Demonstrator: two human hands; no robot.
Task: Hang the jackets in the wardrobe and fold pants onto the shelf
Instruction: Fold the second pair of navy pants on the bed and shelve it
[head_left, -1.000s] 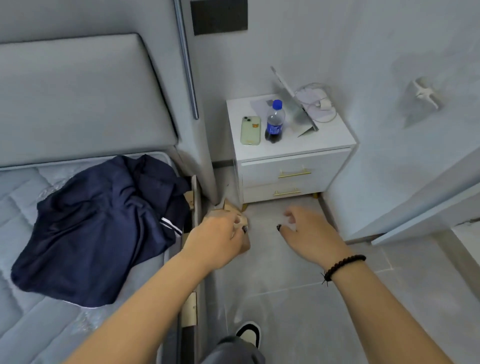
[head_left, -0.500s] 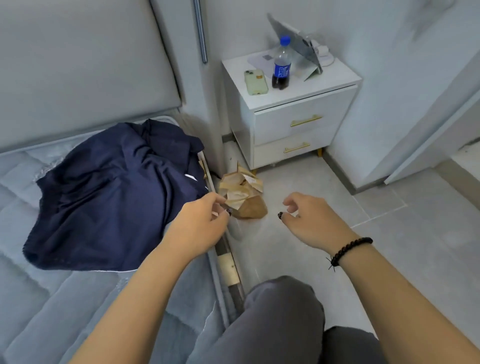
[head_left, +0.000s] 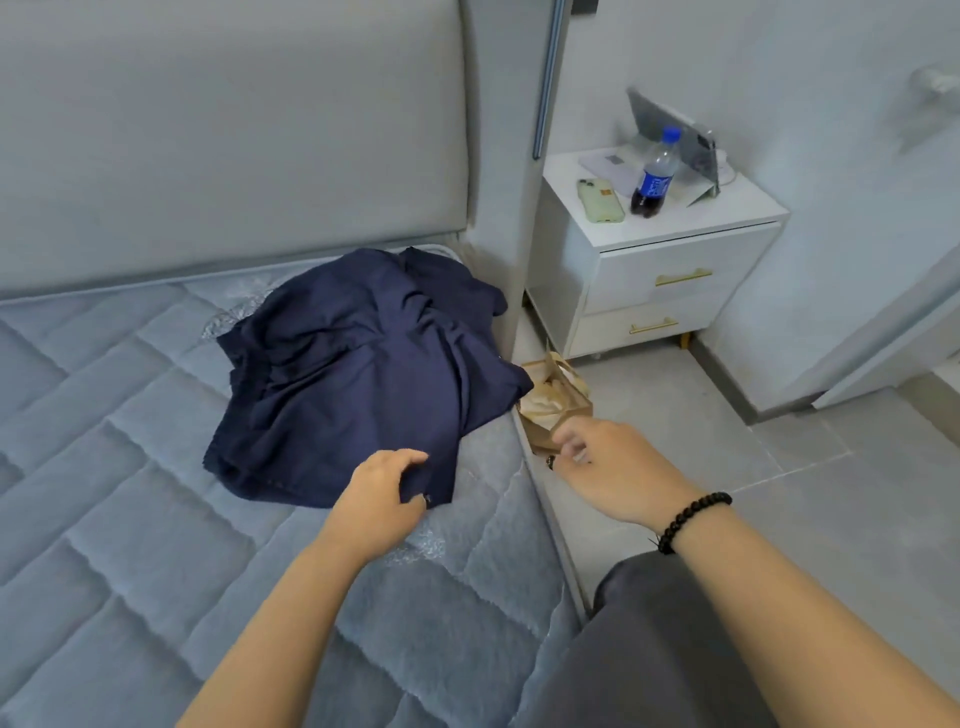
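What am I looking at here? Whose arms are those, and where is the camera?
There is no machine here. A person wears a camera on their head, so you see their own two arms from above. In front of them is a bed with a quilted mattress. A crumpled dark blue garment lies on it. The left hand pinches its near edge with the fingers. The right hand, with a black bead bracelet on the wrist, hangs over the floor and holds nothing. Beside the bed stands a brown paper bag. A white nightstand carries a phone and a bottle.
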